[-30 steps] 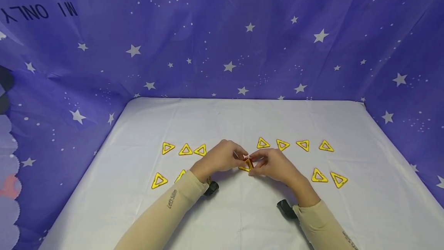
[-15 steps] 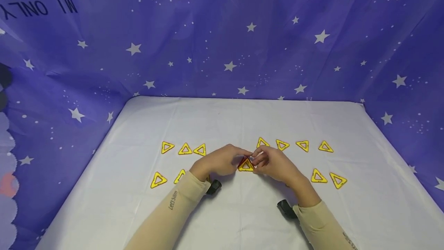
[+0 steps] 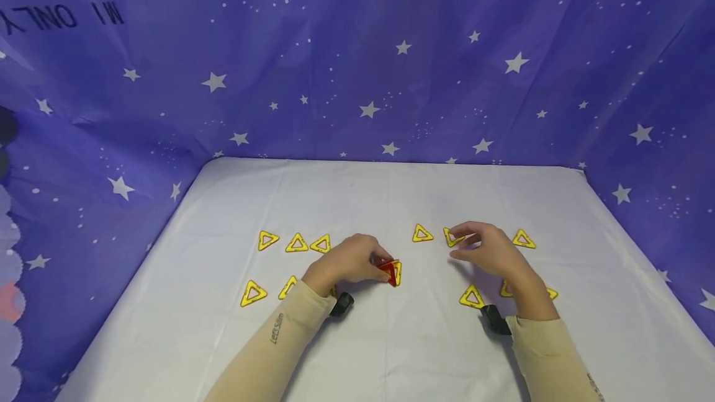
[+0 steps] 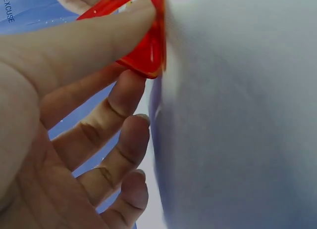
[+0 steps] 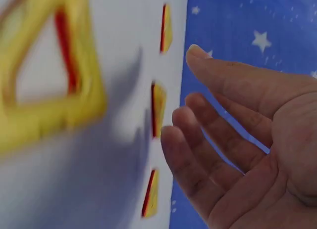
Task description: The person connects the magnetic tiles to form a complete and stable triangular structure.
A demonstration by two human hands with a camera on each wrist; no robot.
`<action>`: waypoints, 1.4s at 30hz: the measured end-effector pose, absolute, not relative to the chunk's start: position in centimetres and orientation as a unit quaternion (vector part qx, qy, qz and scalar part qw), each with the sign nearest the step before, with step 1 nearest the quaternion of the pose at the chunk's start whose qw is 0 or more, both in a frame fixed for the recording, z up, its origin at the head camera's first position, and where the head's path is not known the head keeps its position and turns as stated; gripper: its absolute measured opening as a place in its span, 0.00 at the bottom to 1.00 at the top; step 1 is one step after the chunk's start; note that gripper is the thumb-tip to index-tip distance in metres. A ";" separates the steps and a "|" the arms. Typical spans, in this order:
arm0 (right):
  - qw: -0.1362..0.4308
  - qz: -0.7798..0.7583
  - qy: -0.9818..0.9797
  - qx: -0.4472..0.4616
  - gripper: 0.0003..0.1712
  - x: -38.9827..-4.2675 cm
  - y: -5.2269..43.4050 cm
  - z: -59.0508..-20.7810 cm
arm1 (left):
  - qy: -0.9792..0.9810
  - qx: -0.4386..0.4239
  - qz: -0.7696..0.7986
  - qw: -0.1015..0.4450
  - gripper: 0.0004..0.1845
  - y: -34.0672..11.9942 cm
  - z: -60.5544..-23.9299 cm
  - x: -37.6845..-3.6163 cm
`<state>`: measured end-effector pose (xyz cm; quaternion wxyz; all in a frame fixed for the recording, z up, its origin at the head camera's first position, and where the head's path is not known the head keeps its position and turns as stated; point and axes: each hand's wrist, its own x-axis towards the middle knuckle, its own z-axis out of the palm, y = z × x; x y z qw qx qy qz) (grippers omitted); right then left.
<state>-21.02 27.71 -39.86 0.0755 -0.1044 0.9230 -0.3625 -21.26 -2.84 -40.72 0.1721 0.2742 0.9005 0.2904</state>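
Observation:
My left hand [image 3: 354,259] pinches a small build of joined triangular magnetic tiles [image 3: 393,276], red and yellow, near the middle of the white table. In the left wrist view the thumb lies across a red tile face [image 4: 148,58], and the other fingers curl loosely below it. My right hand [image 3: 491,252] is over the back right row, fingers loosely bent with nothing between them. It partly covers a yellow triangular tile [image 3: 450,242]. The right wrist view shows this hand [image 5: 247,135] near several tiles seen almost edge-on, including one yellow tile [image 5: 158,108] by the fingertips.
Yellow triangular tiles lie flat in two rows on each side, such as one at back right [image 3: 422,239], one at front right [image 3: 472,305] and one at front left [image 3: 254,302]. A black wrist camera [image 3: 494,320] hangs under each forearm. A purple star-patterned curtain [image 3: 313,79] surrounds the table.
My right hand has let go of the joined tiles and moved right to the back row, uncovering a front tile. My left hand keeps hold of the build, which now shows a red face.

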 end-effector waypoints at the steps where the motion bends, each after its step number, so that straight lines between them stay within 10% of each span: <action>1: 0.076 -0.358 0.925 -0.097 0.27 -21.2 28.1 -40.0 | 0.899 0.271 0.298 0.172 0.18 -2.8 -40.8 -21.3; 42: 0.065 -0.301 0.950 -0.058 0.16 -22.6 28.3 -40.5 | 0.892 0.248 0.337 0.170 0.20 -2.8 -41.9 -21.4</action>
